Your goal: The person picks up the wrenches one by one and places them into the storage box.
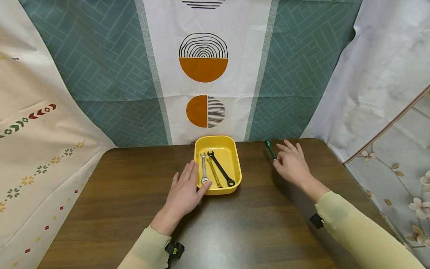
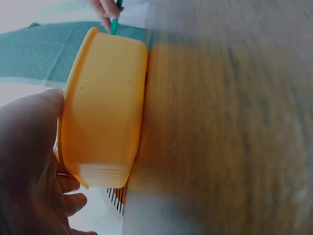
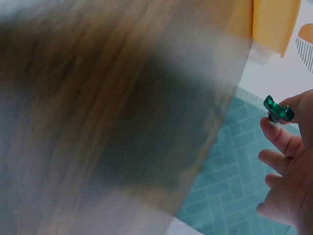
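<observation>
A yellow plastic tray (image 1: 237, 158) stands at the back of the table. In it lie a silver wrench (image 1: 203, 168), a gold wrench (image 1: 214, 172) and a black wrench (image 1: 220, 168). My left hand (image 1: 183, 192) rests against the tray's near left corner, fingers straight along the left side and thumb at the near rim. Right of the tray, my right hand (image 1: 292, 164) pinches a green metallic wrench (image 1: 270, 149) between thumb and index finger, above the table. In the right wrist view the green wrench (image 3: 279, 111) shows its open-jawed end, its other fingers spread.
The brown wooden table (image 1: 252, 231) runs back to a patterned cloth (image 1: 208, 74) hanging right behind the tray. A cream cloth (image 1: 43, 149) hangs on the left, a floral one (image 1: 386, 130) on the right. Dark straps sit at both wrists.
</observation>
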`<state>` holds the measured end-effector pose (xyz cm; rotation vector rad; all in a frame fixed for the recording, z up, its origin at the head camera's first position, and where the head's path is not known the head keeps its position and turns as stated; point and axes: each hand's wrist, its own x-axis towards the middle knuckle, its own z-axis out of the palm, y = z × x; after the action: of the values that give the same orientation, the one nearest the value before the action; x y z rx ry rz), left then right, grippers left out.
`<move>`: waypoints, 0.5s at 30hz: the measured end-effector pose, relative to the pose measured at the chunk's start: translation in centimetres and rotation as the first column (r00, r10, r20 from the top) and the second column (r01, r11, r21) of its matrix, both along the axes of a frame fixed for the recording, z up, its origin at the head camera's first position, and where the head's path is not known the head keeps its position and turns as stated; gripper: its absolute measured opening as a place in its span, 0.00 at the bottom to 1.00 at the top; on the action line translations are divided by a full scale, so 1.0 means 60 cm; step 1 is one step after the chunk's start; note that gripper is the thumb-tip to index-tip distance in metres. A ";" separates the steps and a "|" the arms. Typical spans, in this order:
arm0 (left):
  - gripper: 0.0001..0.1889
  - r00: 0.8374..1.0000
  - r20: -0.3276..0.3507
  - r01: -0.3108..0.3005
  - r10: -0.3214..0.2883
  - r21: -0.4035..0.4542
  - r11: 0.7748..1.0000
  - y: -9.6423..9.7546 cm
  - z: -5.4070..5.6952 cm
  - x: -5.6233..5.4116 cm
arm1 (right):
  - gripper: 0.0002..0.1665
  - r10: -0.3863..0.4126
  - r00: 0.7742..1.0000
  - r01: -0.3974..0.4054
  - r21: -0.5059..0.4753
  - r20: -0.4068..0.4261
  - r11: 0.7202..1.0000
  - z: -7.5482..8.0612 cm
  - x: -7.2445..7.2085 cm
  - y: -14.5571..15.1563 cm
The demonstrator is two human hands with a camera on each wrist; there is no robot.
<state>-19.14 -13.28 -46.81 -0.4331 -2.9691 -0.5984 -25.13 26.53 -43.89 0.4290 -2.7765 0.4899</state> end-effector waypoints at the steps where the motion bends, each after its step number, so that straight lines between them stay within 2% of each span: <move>1: 0.50 1.000 0.001 0.000 0.000 0.001 1.000 0.000 0.000 0.000 | 0.17 0.001 1.000 -0.001 -0.003 0.003 1.000 0.001 0.000 -0.003; 15: 0.49 1.000 -0.007 -0.003 0.003 0.007 1.000 0.001 0.001 0.002 | 0.17 0.039 0.998 -0.036 -0.062 0.051 0.997 0.015 0.002 -0.050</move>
<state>-19.04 -13.22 -46.73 -0.4289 -2.9598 -0.6062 -25.04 23.53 -42.99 0.4618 -2.7996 0.6014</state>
